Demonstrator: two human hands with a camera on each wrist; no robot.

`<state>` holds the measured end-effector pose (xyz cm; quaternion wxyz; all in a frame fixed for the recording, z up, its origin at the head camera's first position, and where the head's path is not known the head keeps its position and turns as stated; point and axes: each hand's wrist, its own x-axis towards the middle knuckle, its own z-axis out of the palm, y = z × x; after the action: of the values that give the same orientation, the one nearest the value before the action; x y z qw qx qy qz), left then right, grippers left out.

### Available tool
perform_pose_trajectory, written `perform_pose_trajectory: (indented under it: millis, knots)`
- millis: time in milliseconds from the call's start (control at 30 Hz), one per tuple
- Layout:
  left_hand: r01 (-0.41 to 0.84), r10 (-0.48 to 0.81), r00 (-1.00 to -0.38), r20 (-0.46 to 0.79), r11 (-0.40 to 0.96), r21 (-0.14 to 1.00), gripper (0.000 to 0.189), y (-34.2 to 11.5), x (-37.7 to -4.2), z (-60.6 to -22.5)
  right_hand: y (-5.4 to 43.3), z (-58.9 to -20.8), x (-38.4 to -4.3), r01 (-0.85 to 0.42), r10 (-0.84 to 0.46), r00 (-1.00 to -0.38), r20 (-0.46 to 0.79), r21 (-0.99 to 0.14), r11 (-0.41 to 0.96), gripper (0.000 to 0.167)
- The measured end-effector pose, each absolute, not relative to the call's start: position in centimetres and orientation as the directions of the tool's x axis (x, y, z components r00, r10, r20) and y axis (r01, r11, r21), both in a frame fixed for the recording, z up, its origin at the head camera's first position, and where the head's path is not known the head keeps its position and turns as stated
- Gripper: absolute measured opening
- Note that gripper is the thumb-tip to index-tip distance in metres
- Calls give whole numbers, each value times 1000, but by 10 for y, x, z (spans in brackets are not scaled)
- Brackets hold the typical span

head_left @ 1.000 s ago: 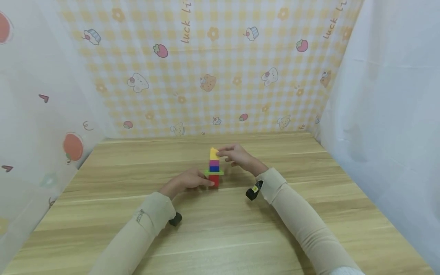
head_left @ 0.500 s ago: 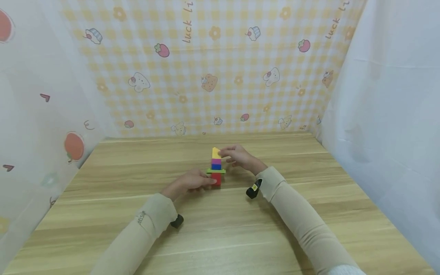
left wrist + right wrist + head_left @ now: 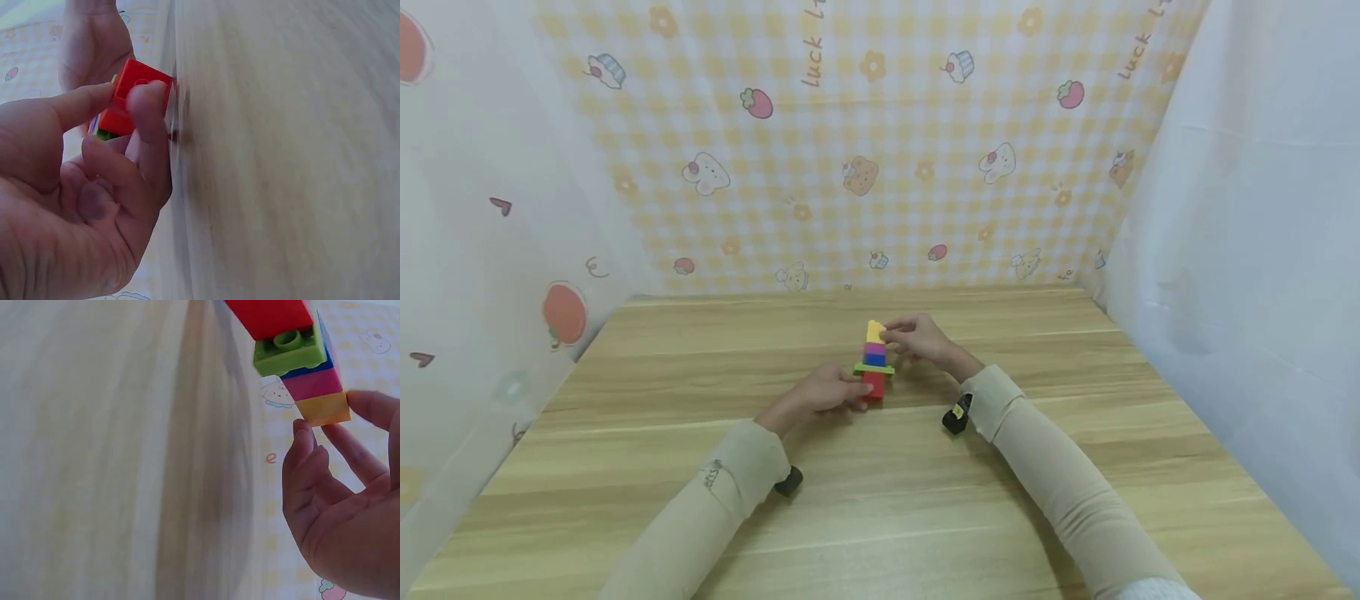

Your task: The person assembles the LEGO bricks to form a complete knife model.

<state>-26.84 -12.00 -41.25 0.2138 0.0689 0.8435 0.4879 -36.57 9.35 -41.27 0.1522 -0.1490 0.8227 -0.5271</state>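
Note:
A joined stack of toy building bricks is held between both hands over the middle of the table. From the far end it runs yellow brick (image 3: 876, 332), pink brick (image 3: 317, 384), blue brick (image 3: 875, 360), wider green brick (image 3: 294, 355) and red brick (image 3: 874, 386). My left hand (image 3: 827, 389) pinches the red brick between thumb and fingers; in the left wrist view the red brick (image 3: 115, 119) faces the camera, its other fingers curled below. With its fingertips my right hand (image 3: 350, 512) grips the yellow brick (image 3: 325, 409).
The wooden table (image 3: 880, 492) reaches back to a yellow checked cloth (image 3: 925, 200) with cartoon prints. White cloths hang at the left (image 3: 467, 275) and right (image 3: 1240, 233). A black wrist camera (image 3: 956, 417) sits under the right sleeve, another (image 3: 789, 481) under the left.
The head view has shifted slightly. The stack's red end has risen a little and the green brick now slants. Both hands keep their grip on the same bricks.

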Motion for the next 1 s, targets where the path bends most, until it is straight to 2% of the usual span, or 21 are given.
perform_pose_trajectory:
  millis: [167, 500, 1000]
  knots:
    - [-110, 315, -903, -293, 489, 865, 27, -117, -269, -415, 94, -418, -366, -104, -435, -897, -79, -918, 382, 48]
    - [-86, 296, -913, -282, 533, 842, 30, -115, -268, -415, 96, -418, -365, -134, -450, -889, -82, -894, 428, 44]
    - [-40, 290, -923, -254, 585, 810, 31, -117, -267, -413, 94, -419, -364, -104, -477, -866, -150, -879, 466, 42]
